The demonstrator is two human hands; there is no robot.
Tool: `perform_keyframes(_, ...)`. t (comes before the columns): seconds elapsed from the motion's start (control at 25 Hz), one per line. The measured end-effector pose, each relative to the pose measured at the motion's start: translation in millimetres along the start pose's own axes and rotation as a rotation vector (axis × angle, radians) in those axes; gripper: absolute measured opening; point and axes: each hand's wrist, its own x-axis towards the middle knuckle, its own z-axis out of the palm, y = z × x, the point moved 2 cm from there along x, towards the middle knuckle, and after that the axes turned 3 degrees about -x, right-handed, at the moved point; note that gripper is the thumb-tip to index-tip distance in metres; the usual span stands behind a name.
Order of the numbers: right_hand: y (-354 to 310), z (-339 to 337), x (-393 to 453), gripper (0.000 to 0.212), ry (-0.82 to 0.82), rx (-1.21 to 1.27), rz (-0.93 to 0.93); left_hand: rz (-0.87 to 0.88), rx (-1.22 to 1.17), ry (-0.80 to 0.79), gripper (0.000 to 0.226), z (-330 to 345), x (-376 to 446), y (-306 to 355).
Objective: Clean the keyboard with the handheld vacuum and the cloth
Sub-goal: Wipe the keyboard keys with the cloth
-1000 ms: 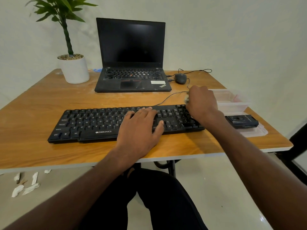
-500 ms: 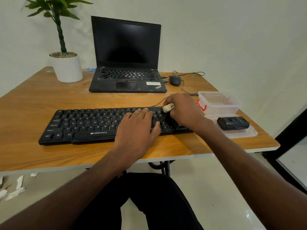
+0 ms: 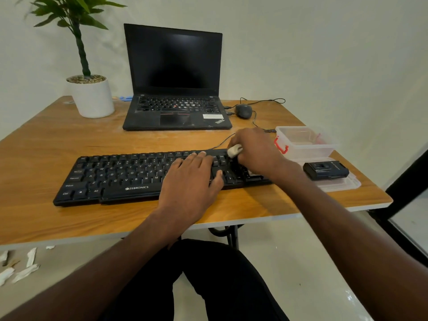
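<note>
My left hand [image 3: 192, 179] lies flat with straight fingers on the right-centre keys of the long black plastic keyboard [image 3: 120, 177], which stretches across the middle of the frame on the wooden tabletop [image 3: 69, 140]. My right hand [image 3: 257, 151] sits over the keyboard's right end, its grip curled around a small off-white object [image 3: 234, 150]; only the tip shows, so it may be the handheld vacuum, but I cannot be sure. Just right of that hand stands a clear plastic box with red clips [image 3: 305, 144], and below it a small black device [image 3: 325, 170] rests on a clear flat lid [image 3: 347, 184]. In the upper centre stands an open black laptop [image 3: 173, 89], a dark corded mouse [image 3: 243, 110] beside it, and a green plant in a white pot [image 3: 91, 98] at upper left.
</note>
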Motion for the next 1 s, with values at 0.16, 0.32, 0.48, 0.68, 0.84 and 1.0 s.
perform_keyframes(0.16, 25, -11, -4, 0.028, -0.014, 0.131, 0.095, -0.007, -0.016, -0.003, 0.053, 0, 0, 0)
perform_keyframes(0.32, 54, -12, -16, 0.025, 0.001, -0.210, 0.296, 0.005, -0.017, -0.012, 0.055, 0, 1, -1)
perform_keyframes(0.48, 34, -8, -15, 0.023, 0.070, -0.194, 0.222, -0.010, 0.009, -0.014, 0.055, 3, 2, -1)
perform_keyframes(0.68, 7, -6, -10, 0.019, 0.135, -0.028, 0.116, -0.009, 0.034, -0.013, 0.055, 3, 3, -1)
perform_keyframes(0.84, -19, -4, -11, 0.032, 0.057, 0.259, 0.011, 0.000, 0.041, -0.012, 0.054, 3, 4, -1)
perform_keyframes(1.0, 22, -12, -11, 0.018, 0.090, 0.072, 0.150, 0.003, 0.026, -0.004, 0.056, 4, 4, -1)
